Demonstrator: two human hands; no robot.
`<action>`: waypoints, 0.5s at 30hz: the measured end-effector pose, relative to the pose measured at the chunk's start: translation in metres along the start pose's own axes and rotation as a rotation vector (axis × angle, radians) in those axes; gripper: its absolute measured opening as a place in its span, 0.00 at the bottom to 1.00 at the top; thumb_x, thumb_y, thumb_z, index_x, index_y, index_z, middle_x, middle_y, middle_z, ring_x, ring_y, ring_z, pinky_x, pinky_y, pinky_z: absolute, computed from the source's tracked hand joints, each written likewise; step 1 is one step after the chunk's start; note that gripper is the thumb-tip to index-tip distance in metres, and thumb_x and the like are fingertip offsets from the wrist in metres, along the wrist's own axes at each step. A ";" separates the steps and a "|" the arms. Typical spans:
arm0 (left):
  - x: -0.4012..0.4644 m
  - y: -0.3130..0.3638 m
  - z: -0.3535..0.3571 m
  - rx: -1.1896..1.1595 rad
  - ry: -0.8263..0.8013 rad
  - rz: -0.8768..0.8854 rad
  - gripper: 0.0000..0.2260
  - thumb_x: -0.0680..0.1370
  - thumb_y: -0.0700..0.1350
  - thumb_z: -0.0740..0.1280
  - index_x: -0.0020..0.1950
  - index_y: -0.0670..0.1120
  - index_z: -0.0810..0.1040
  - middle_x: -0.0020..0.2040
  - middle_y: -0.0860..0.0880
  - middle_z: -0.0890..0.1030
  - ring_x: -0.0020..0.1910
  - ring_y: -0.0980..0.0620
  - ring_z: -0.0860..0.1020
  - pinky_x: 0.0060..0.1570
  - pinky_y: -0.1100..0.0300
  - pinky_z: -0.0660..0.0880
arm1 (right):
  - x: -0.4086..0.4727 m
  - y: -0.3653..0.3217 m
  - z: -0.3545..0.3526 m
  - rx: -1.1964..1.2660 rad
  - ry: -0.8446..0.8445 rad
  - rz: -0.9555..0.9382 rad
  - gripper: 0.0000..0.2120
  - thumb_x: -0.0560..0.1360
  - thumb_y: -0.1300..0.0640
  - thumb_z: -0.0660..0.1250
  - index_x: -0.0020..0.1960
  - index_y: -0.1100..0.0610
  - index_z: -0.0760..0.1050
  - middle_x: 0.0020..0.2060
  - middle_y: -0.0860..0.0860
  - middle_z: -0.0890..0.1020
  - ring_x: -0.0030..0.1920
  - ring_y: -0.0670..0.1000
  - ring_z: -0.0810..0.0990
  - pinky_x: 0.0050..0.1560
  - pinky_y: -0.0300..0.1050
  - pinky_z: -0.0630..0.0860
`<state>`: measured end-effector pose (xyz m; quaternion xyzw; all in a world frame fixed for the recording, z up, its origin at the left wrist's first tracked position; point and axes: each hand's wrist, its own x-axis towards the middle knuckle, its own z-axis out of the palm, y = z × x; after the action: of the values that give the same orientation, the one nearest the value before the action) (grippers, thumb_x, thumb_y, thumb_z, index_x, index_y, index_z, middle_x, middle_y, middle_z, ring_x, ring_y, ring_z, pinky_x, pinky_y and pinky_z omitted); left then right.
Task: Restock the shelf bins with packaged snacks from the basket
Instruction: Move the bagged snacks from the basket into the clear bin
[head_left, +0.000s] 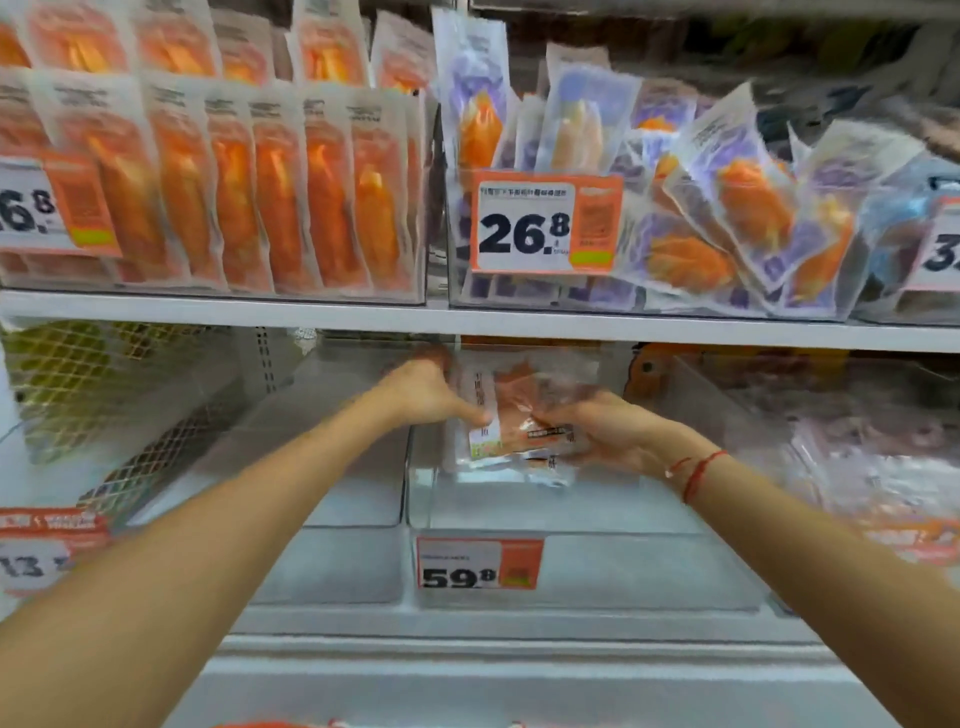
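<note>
- The left hand (423, 395) is reached deep under the upper shelf; its thumb and fingers are pinched on the left edge of a stack of clear snack packets (519, 415), presumably so that the edges can be squared.
- The right hand (605, 428) is cupped against the stack's lower right side with fingers curled onto it, a red string being worn at the wrist; support from this side appears intended to keep the slippery packets from sliding apart.
- The packets, orange-brown inside clear film, are held together above the floor of a clear bin (519, 509); whether the lowest one touches the bin cannot be told through the blur.
- The bin is otherwise nearly bare and is marked at its front by a price tag (478, 564) reading 59.8, so it is judged to be the one being refilled.
- Above, the white shelf board (311, 314) carries a bin of upright orange packets (280, 192) and, to its right, a bin of loosely heaped purple packets (727, 208).
- The basket cannot be clearly made out.
</note>
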<state>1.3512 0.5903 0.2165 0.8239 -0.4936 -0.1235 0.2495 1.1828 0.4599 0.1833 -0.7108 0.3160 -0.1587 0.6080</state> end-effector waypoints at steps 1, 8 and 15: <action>0.010 -0.002 0.005 0.097 0.016 -0.006 0.28 0.66 0.60 0.75 0.58 0.46 0.73 0.55 0.48 0.77 0.52 0.49 0.75 0.50 0.57 0.71 | 0.011 0.006 0.002 -0.025 -0.002 -0.015 0.10 0.75 0.60 0.69 0.56 0.53 0.78 0.54 0.54 0.82 0.55 0.54 0.79 0.53 0.53 0.79; 0.070 -0.001 0.030 0.836 0.212 0.155 0.29 0.70 0.63 0.70 0.62 0.46 0.72 0.59 0.47 0.77 0.59 0.48 0.75 0.57 0.57 0.70 | 0.068 0.023 0.014 -0.121 0.069 -0.100 0.11 0.76 0.64 0.67 0.57 0.57 0.74 0.54 0.54 0.80 0.54 0.52 0.78 0.42 0.40 0.77; 0.108 -0.007 0.040 1.091 0.218 0.224 0.19 0.77 0.55 0.64 0.63 0.44 0.73 0.52 0.49 0.79 0.58 0.48 0.75 0.62 0.54 0.63 | 0.114 0.036 0.021 -0.498 0.193 -0.135 0.19 0.74 0.52 0.70 0.62 0.61 0.74 0.58 0.58 0.79 0.61 0.58 0.77 0.59 0.49 0.75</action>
<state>1.3905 0.4865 0.1835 0.7841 -0.5416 0.2626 -0.1513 1.2718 0.4006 0.1264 -0.8394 0.3539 -0.1833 0.3695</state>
